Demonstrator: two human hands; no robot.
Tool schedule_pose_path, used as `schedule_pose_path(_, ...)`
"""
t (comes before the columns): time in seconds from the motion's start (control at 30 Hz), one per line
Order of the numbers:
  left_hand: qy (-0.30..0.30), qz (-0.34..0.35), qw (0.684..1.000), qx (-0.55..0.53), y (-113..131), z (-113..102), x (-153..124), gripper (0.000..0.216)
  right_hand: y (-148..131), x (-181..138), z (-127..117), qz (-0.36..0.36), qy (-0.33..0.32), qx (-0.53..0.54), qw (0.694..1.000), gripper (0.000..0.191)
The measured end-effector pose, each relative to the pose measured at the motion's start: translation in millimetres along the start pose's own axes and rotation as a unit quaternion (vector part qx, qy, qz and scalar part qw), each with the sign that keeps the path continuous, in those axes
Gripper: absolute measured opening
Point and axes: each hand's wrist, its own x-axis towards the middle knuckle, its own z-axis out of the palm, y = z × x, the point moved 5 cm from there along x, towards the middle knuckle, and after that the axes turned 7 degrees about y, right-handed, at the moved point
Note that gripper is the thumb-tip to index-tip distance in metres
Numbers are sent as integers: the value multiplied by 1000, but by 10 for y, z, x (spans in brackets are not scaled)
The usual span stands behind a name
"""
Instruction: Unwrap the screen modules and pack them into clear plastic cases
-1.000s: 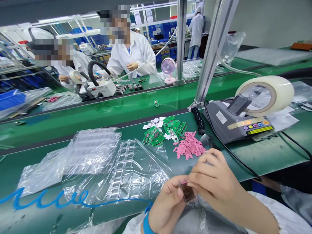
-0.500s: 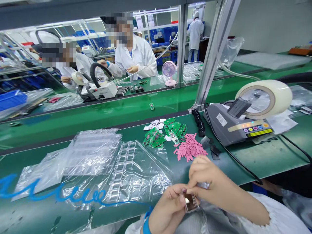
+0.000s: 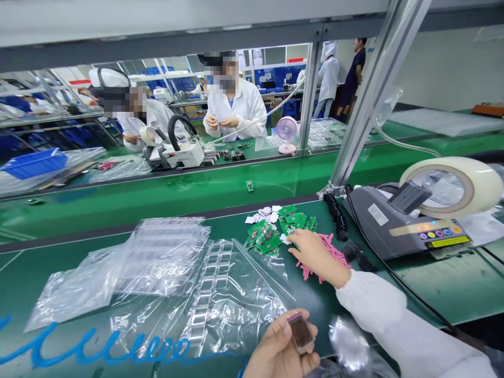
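My left hand (image 3: 281, 346) holds a small rectangular dark screen (image 3: 301, 333) with a clear frame and a pink strip along its upper edge. Over the workbench, my right hand (image 3: 315, 251) reaches to the pile of green circuit boards (image 3: 263, 237). Its thumb and fingers are apart, the fingertips at the edge of the boards; I see nothing held in them. Pink strips (image 3: 331, 247) lie in a heap, partly hidden under my right hand. White square pieces (image 3: 264, 214) lie behind the boards. A crumpled clear plastic piece (image 3: 348, 341) is near my right forearm.
Clear plastic trays in bags (image 3: 161, 252) lie left, with another clear tray (image 3: 210, 289) beside them. A grey tape dispenser (image 3: 394, 226) and black pieces (image 3: 336, 218) stand right. A blue coiled cord (image 3: 98, 346) crosses the front. Co-workers sit opposite behind a metal post (image 3: 354, 115).
My right hand has left the screen and moved forward to the circuit boards. My left hand keeps the screen, its dark face now showing. The camera view has shifted.
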Motion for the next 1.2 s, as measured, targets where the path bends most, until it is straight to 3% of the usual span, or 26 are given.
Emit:
schedule_pose_path(0.13, 3, 8, 1000, -10, 58, -42, -1, 28, -14, 202, 161, 40, 13, -83, 996, 22)
schedule_pose_path(0.3, -14, 25, 999, -37, 98, -3, -18, 28, 60, 199, 132, 46, 2, -46, 998, 21)
schedule_pose_path(0.47, -31, 32, 997, -57, 87, 105, -18, 28, 161, -192, -103, 23, -33, 133, 990, 12)
schedule_pose_path(0.63, -41, 24, 998, -46, 0, 198, 67, 28, 244, -710, -289, 1, -74, 323, 943, 16)
schedule_pose_path(0.87, -71, -9, 997, -9, -198, 342, 126, 27, 276, -1139, -405, 26, -66, 418, 906, 17)
schedule_pose_path(1.1, -99, -7, 994, 37, -257, 542, 98, 27, 231, -1239, -603, -12, -76, 297, 952, 13)
schedule_pose_path(1.2, -107, -4, 994, 32, -269, 574, 109, 25, 207, -1260, -649, -36, -33, 273, 961, 15)
